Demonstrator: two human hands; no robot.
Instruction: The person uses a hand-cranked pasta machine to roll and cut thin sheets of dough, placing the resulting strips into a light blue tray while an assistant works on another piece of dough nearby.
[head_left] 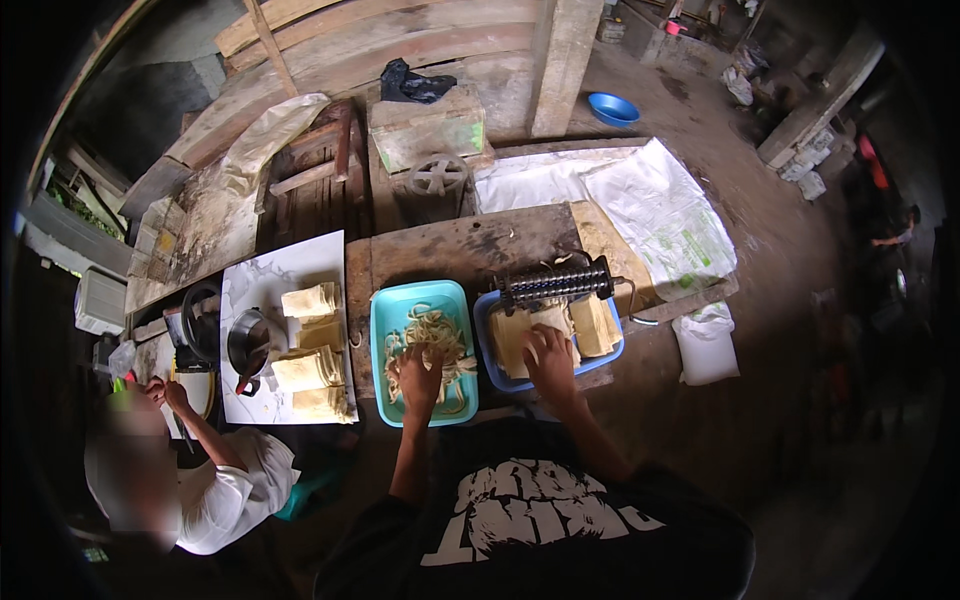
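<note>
**Desk:** What's at centre frame?

**Photographer:** A person in a dark printed shirt works at a worn wooden table (pixel 450 245). The left hand (pixel 418 378) rests in a teal tray (pixel 385 310), fingers curled down into a loose heap of pale cut strips (pixel 432 335). It seems to be gathering some, though whether it has closed on any I cannot tell.

**Desk:** And the right?

**Photographer:** The right hand (pixel 549 362) lies palm-down, fingers spread and mostly open, pressing on pale flat sheets (pixel 590 325) in a blue tray (pixel 487 312) just right of the teal one. It grips nothing that I can see. A dark ribbed roller (pixel 556 282) on a frame sits across the blue tray's far edge.

**Desk:** How far along does it look?

**Photographer:** Judging from the trays, partway. A modest tangle of strips is cut, and several uncut sheets remain in the blue tray.

**Desk:** Anything else?

**Photographer:** At left of centre, a white board (pixel 250 290) holds four stacks of folded sheets (pixel 312 345) and a metal pot (pixel 250 340). A second person in a white shirt (pixel 235 495) sits at lower left, hands busy by that board's edge. A blue bowl (pixel 613 108) lies on the ground at upper right, beyond white sacks (pixel 640 200).
</note>
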